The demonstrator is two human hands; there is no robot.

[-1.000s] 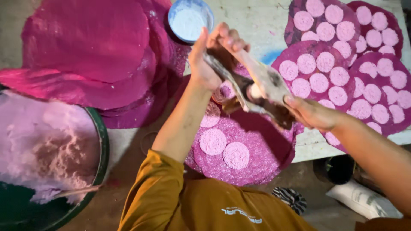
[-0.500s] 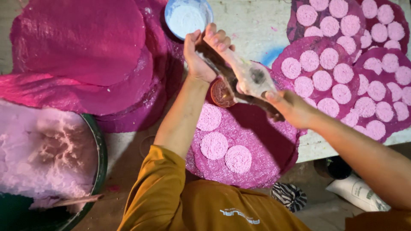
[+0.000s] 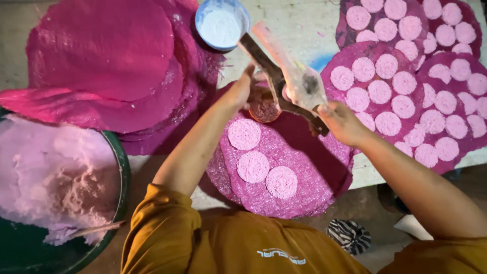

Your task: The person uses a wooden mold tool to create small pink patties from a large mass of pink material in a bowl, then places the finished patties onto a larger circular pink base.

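Our right hand (image 3: pixel 341 122) grips the worn hinged wooden press (image 3: pixel 284 76), raised open above the pale concrete counter (image 3: pixel 299 30); our left hand (image 3: pixel 242 91) rests loosely spread beside its round rusty-brown cup (image 3: pixel 265 109), over a magenta woven mat (image 3: pixel 284 172) carrying three pale pink discs (image 3: pixel 253 166).

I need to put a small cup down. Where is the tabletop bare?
Bare table lies between the white powder bowl and the disc-covered mats at right. Another bare patch is at the near edge under the right forearm. The left is crowded with stacked magenta sheets, the middle with the working mat.
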